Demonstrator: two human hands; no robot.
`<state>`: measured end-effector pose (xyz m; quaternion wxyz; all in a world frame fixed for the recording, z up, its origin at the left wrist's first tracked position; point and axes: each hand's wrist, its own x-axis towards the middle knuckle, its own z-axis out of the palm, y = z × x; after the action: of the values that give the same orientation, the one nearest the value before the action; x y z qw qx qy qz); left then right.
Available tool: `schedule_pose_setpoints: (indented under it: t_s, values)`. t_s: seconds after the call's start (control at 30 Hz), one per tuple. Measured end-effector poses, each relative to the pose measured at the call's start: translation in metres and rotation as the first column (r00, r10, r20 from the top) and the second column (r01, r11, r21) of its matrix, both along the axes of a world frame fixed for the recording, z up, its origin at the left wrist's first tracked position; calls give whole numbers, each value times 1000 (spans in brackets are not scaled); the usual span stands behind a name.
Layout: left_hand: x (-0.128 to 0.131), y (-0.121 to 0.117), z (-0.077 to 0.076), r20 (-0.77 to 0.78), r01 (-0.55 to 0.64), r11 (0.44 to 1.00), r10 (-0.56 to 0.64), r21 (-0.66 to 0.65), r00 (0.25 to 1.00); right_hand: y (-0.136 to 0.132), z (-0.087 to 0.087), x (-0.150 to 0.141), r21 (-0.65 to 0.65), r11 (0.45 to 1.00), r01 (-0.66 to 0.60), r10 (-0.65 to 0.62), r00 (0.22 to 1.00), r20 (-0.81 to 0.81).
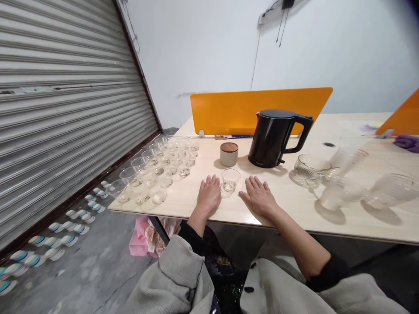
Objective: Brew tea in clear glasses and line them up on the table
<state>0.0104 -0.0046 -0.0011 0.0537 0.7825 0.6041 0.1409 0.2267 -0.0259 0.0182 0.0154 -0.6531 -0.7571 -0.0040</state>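
My left hand (209, 195) lies flat, palm down, on the pale wooden table (288, 205), just left of a small clear glass cup (230, 180). My right hand (258, 195) rests flat on the other side of the cup, fingers stretched out. Neither hand touches the cup. Behind the cup stand a black electric kettle (275, 138) and a small grey jar with a wooden lid (228, 153).
Several small clear glasses (160, 168) crowd the table's left end. Larger ribbed glass cups and a glass pitcher (340, 179) stand at the right. An orange divider (258, 109) runs along the back. Blue-striped cups (65, 226) lie in rows on the floor by a metal shutter.
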Motion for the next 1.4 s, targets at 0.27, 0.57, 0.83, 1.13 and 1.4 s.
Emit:
schedule_pose_setpoints:
  t_s: [0.27, 0.57, 0.83, 1.13, 1.4]
  values:
    - [-7, 2, -3, -34, 30, 999, -29, 16, 999, 0, -3, 3, 20, 1000, -14, 14, 1000, 9]
    - [-9, 1, -1, -45, 46, 999, -45, 18, 998, 3, -6, 4, 26, 1000, -9, 9, 1000, 12]
    - [-9, 1, -1, -53, 41, 999, -40, 16, 998, 2, -3, 2, 16, 1000, -1, 0, 1000, 31]
    - [-9, 3, -4, -59, 34, 999, -32, 18, 998, 3, -6, 3, 19, 1000, -7, 6, 1000, 24]
    - [-9, 2, -4, -43, 30, 999, -28, 35, 999, 4, -7, 4, 27, 1000, -13, 13, 1000, 20]
